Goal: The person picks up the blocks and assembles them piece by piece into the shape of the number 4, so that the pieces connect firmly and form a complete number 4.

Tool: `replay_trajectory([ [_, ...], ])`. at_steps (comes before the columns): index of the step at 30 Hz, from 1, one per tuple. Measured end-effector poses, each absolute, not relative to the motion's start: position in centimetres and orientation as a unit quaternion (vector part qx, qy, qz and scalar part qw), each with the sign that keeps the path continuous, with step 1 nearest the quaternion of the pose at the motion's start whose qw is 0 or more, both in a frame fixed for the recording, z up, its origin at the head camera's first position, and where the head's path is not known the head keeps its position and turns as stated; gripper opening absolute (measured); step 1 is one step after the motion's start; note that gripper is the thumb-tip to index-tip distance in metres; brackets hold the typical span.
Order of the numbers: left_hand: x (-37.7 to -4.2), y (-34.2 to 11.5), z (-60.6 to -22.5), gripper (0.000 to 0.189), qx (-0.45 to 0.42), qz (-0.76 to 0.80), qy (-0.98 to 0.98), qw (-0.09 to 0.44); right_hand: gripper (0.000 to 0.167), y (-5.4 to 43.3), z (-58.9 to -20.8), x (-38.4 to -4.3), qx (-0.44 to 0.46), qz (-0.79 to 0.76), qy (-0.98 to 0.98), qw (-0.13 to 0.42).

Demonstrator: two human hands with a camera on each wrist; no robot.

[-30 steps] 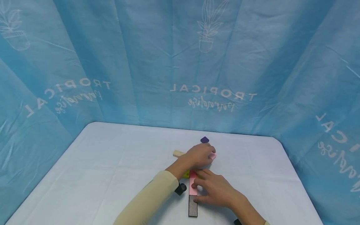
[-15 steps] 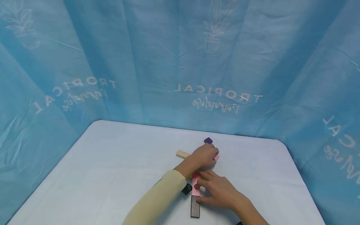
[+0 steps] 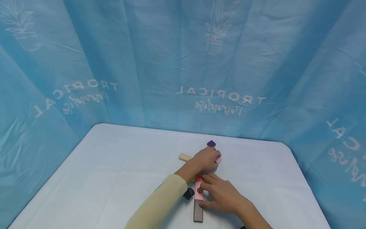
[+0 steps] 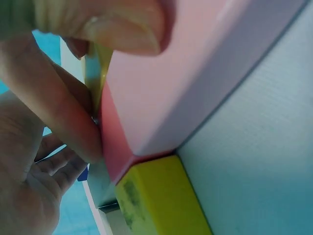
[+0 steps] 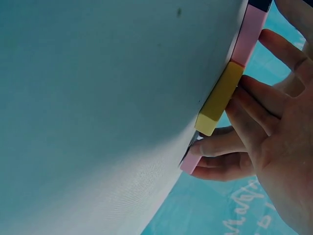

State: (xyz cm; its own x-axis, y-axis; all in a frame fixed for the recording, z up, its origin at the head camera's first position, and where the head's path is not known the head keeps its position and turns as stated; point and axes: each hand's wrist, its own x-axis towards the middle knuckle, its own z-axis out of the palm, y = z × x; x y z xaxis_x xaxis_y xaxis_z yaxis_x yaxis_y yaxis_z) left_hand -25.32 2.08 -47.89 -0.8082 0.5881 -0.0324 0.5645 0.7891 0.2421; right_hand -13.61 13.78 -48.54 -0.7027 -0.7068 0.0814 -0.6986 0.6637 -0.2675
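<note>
In the head view my left hand (image 3: 204, 159) reaches over the far part of a block layout and pinches a small pink block (image 3: 218, 160) at its right end. My right hand (image 3: 218, 194) lies along the near row, fingers spread and touching it. That row has a red block (image 3: 199, 179), a longer pink block (image 3: 198, 192) and a dark grey block (image 3: 198, 211). In the left wrist view, a yellow block (image 4: 166, 196) meets the red-edged end of the pink block. The middle of the layout is hidden under my left hand.
A pale wooden block (image 3: 184, 157) sticks out left of my left hand. Just beyond the fingers lies a purple block (image 3: 211, 143). A small black piece (image 3: 188, 193) shows beside the left sleeve. The white table (image 3: 128, 165) ends at a blue curtain (image 3: 160, 63).
The head view has shifted slightly, so everything sits a little further right in it. Both hands keep nearly the same places on the blocks.
</note>
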Motion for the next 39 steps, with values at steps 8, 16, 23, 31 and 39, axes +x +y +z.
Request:
replay_trajectory([
  [8, -25.3, 2.0, -47.2, 0.034, 0.315, 0.126, 0.940, 0.044, 0.037, 13.9, -48.1, -14.1, -0.379, -0.134, 0.915, 0.036],
  [16, -25.0, 1.8, -46.2, 0.034, 0.319, 0.147, 0.936, 0.032, 0.036, 13.9, -47.7, -14.0, -0.376, -0.136, 0.916, 0.035],
  [23, -24.0, -0.2, -44.6, 0.036, 0.304, 0.181, 0.935, 0.032, 0.035, 13.7, -47.9, -14.0, -0.367, -0.137, 0.919, 0.050],
  [31, -22.3, -3.8, -43.6, 0.033, 0.281, 0.215, 0.934, 0.043, 0.034, 13.5, -48.1, -13.6, -0.357, -0.133, 0.922, 0.073],
  [39, -20.5, -7.3, -43.1, 0.031, 0.280, 0.199, 0.939, 0.031, 0.035, 13.3, -48.0, -13.5, -0.340, -0.136, 0.925, 0.098],
])
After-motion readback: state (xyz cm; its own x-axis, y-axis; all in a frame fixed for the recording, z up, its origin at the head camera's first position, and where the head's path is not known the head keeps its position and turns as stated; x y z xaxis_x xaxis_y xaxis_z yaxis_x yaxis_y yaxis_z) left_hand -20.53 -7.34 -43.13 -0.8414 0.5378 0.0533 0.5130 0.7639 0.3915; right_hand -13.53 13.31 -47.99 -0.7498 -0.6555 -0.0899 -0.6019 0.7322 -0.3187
